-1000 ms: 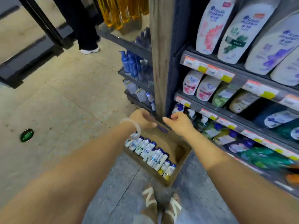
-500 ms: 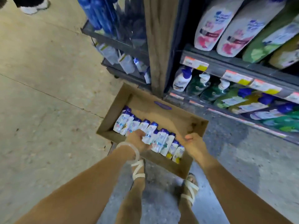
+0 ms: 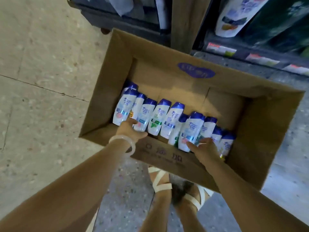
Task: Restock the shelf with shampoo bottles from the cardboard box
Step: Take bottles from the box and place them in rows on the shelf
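Down on the floor beside the shelf [image 3: 260, 52], the cardboard box [image 3: 167, 158] sits open, its long axis running from upper left to lower right across the view. Along the box's near wall lies a row of shampoo bottles [image 3: 167, 121], white with blue caps, packed side by side and some overlapping. Each bottle's long axis runs across the box, with the cap pointing toward the far wall and the shelf and the base toward the near wall.

At the left end of the row, the left hand [image 3: 132, 131] reaches over the near wall, its fingers curled around the base of a bottle with a pink label [image 3: 141, 119]; a pale bangle [image 3: 124, 144] circles that wrist. Toward the right end of the row, the right hand [image 3: 203, 147] grips the lower part of a bottle [image 3: 190, 131] that stands a little higher than its neighbours, thumb on its front, fingers wrapped behind.

Just outside the near wall of the box, two feet in white strapped sandals [image 3: 161, 181] stand on the floor.
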Tool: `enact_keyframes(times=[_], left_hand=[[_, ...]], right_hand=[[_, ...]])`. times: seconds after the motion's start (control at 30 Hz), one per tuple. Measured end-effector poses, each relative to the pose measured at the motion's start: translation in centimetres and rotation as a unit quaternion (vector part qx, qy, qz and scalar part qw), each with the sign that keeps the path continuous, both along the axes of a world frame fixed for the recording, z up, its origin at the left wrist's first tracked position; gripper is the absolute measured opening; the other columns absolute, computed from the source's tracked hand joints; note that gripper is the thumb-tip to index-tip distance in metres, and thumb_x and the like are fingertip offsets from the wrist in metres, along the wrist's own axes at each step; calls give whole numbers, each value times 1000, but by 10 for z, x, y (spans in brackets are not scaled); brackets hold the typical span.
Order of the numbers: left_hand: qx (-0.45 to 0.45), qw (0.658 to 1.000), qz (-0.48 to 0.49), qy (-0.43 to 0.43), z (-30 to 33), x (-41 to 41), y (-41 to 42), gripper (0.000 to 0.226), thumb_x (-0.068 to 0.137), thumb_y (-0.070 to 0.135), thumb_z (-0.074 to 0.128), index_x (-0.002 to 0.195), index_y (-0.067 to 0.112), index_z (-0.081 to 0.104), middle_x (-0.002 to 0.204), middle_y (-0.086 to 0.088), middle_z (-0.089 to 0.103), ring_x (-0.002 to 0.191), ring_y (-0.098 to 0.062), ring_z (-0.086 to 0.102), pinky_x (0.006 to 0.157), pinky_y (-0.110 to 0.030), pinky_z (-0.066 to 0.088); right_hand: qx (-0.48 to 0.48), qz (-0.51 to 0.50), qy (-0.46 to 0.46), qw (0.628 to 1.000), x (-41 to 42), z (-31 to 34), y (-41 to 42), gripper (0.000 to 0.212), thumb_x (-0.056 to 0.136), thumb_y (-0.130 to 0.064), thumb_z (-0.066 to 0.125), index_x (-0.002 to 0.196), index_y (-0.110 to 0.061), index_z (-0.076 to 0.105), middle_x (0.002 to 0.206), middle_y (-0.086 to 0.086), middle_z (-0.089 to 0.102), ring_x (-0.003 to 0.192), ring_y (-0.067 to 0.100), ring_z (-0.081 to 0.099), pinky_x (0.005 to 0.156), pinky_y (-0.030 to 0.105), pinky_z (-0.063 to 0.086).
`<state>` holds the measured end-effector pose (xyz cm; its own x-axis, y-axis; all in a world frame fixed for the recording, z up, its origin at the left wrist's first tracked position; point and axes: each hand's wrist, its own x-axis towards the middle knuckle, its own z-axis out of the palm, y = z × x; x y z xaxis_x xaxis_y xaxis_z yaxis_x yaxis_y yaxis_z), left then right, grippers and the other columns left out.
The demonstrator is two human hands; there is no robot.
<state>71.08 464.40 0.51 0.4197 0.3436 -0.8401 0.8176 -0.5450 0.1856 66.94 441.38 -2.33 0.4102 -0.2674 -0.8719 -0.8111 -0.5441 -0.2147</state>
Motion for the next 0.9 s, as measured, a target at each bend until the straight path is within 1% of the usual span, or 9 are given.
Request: enact_keyframes(times=[0.1,0.17,0.3,0.4,0.5,0.6,0.7,0.8,0.9], left_hand=[[4,1000,-25,-16,-48,3,3,51,72,22,76,115,11,51,123,-10,58,112,-28,53,87,-27,38],[2,999,-31,-21,-72,3,-2,56,72,25,77,119,13,50,126,-9,56,113,-27,54,85,-27,39],[-14,998,-35,-51,-107,-1,-15,58,74,25,75,124,11,49,133,-9,51,119,-26,51,89,-28,42],[-29,998,-44,-44,-120,-5,-22,56,75,23,75,123,10,49,129,-11,53,116,-26,53,86,-29,43],[-15,996,-57,-60,-130,-8,-26,51,72,21,76,116,9,54,120,-10,59,110,-25,56,82,-25,42],[67,986,-24,-151,-134,-6,-23,45,72,14,76,112,8,56,119,-10,55,112,-27,52,87,-27,42],[209,951,34,-224,-133,-1,-9,60,69,12,75,123,9,49,130,-15,43,122,-32,39,97,-38,39],[268,938,68,-211,-139,6,14,81,64,18,78,133,7,36,139,-17,35,127,-34,34,104,-43,33],[255,949,120,-142,-151,14,36,99,62,25,81,140,6,23,144,-15,33,133,-33,32,109,-48,31]], right_hand=[[3,-40,-9,999,-2,-42,8,68,74,-40,73,124,-7,42,126,14,54,107,32,56,76,32,45],[3,-70,-10,998,-3,-62,8,74,72,-37,76,129,-8,37,130,14,49,111,33,54,80,34,47],[1,-117,-20,993,-1,-91,4,73,68,-31,80,124,-4,41,126,17,53,110,35,56,89,49,51],[-20,-129,-14,991,3,-106,8,79,66,-32,81,126,-4,38,129,17,52,114,34,54,93,46,48],[-75,-114,1,991,9,-117,18,93,64,-40,81,133,-5,30,136,17,43,123,35,46,97,44,42],[-123,-101,20,987,12,-122,23,97,62,-45,80,134,-5,27,135,19,41,122,38,45,95,44,42],[-127,-109,17,986,9,-123,19,90,60,-44,81,128,-4,37,131,18,47,117,37,50,94,45,44],[-119,-121,2,986,6,-123,16,84,62,-41,80,126,-5,40,128,17,50,115,36,53,93,45,47],[-91,-146,-26,985,6,-124,15,70,63,-33,81,115,-7,42,120,15,58,109,34,57,83,38,47]])
